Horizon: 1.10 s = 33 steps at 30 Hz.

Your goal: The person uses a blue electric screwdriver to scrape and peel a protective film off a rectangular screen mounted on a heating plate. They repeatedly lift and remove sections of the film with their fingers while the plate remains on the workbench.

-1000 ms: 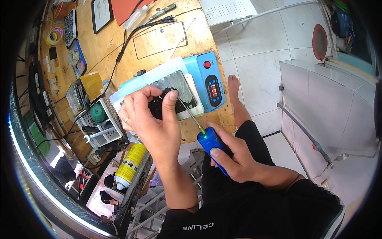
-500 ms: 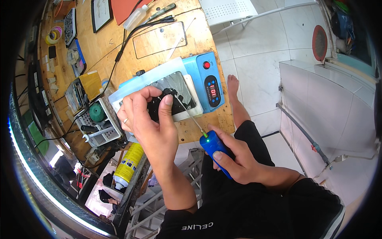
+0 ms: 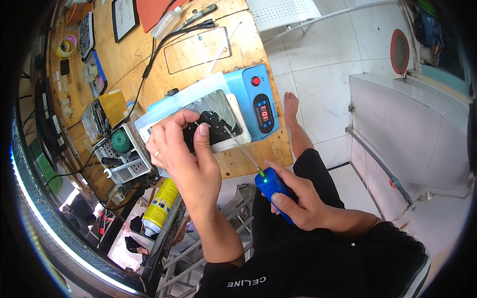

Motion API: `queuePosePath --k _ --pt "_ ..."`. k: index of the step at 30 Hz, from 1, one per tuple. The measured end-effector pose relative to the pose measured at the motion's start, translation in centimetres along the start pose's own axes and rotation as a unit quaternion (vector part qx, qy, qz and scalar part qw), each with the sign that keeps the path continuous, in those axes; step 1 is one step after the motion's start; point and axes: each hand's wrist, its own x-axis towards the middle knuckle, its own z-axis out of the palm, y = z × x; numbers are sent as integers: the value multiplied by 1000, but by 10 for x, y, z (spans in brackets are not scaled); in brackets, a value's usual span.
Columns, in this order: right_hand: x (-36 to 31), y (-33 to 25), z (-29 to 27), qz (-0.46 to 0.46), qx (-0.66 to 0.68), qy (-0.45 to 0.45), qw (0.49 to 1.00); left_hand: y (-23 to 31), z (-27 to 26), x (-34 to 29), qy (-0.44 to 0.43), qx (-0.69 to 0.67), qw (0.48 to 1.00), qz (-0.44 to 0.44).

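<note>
This looks like a small repair workshop: a stained wooden bench [image 3: 119,59] carries a blue machine [image 3: 247,89] with a lit display, black cables [image 3: 179,34], a squeeze bottle [image 3: 168,22] and rolls of tape [image 3: 67,45]. A spanner [image 3: 117,170] lies in a white basket [image 3: 141,144], near a yellow spray can [image 3: 161,203]. Pale tiles [image 3: 318,74] cover the floor.

right hand [image 3: 301,204] just below-right of centre has a blue handheld tool [image 3: 269,181], its thin rod [image 3: 248,158] slanting up-left over a dark panel [image 3: 217,127] on a blue machine [image 3: 252,94], left hand [image 3: 185,149] is over that too, yellow can [image 3: 162,203] lower left
</note>
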Motion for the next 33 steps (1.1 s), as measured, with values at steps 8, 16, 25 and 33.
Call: queuePosePath --k 8,16,25,33 --pt "-6 1 -5 21 28 -10 999 5 1 -9 -10 15 1000 -7" --pt "-8 -1 -7 19 15 -13 1000 7 1 -12 -13 54 998 8" --pt "-10 1 -11 13 3 -21 1000 4 -1 -13 -27 3 1000 3" --pt "-11 3 -15 4 7 -18 1000 14 -1 -14 -16 26 999 -11"
